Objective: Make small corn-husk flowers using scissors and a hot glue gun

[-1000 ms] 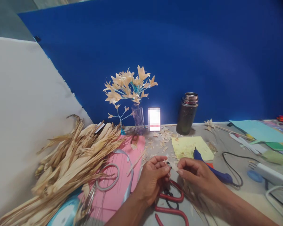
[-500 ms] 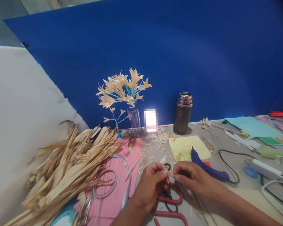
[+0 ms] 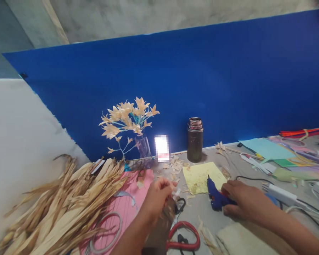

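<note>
My right hand (image 3: 235, 200) has its fingers closed around the handle of a blue glue gun (image 3: 215, 196), whose nozzle points up toward a yellow paper (image 3: 199, 179). Left of it, my left hand (image 3: 162, 193) is pinched on a small pale piece of husk (image 3: 173, 185), partly hidden by the fingers. Red-handled scissors (image 3: 196, 235) lie on the table just below and right of my left hand, with a black-handled pair (image 3: 180, 206) beside them.
Dried corn husks (image 3: 63, 209) and pink paper (image 3: 117, 205) cover the left side. Husk flowers stand in a glass vase (image 3: 143, 148) near a dark bottle (image 3: 195, 141). A white power strip (image 3: 284, 194) with cables lies at the right.
My right hand has moved right, away from my left hand, and taken hold of the glue gun. The glue gun has turned more upright. The head view has tilted up.
</note>
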Tool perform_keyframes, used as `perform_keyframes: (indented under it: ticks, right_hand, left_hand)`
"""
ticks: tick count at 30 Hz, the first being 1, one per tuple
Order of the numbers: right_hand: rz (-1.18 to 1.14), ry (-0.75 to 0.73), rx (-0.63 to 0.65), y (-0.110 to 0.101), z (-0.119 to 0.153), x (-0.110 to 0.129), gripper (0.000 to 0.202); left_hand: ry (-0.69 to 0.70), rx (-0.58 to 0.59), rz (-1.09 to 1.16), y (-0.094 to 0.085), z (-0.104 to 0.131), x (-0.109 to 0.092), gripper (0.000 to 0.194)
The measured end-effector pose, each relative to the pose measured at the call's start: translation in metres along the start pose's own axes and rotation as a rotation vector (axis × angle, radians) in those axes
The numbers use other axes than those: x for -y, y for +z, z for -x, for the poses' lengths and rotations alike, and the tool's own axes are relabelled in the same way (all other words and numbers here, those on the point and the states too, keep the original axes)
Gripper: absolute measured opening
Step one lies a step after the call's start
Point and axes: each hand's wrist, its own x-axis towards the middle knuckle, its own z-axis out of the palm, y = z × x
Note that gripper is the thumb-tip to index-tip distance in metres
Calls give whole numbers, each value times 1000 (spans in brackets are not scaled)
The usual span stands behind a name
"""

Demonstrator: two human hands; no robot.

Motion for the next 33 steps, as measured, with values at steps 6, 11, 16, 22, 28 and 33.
perform_keyframes:
  ticks: [6,11,16,22,28,33]
  right_hand:
    - [-87,20,7,10,1,0,29]
    - [-111,-28,16,7,-3,0,24]
    - [-222,-46,-14,5,-4,-24,21]
    - [-494,64,-52,-11,0,-50,18]
    - [-1179,-3,-66,-16,2,-28,55]
    - [-1084,-19,-65,8,0,-1,63]
  left_hand:
    - [-61,135,-83,39,-79,-10,14]
    - [-105,134,-174,56,-109,8,18]
    - [-113,116,-182,50,-110,19,17]
    - [-103,86,-37,51,-106,20,20]
    - [-70,46,275,53,-74,16,22]
    - [-153,67,462,55,-58,18,23]
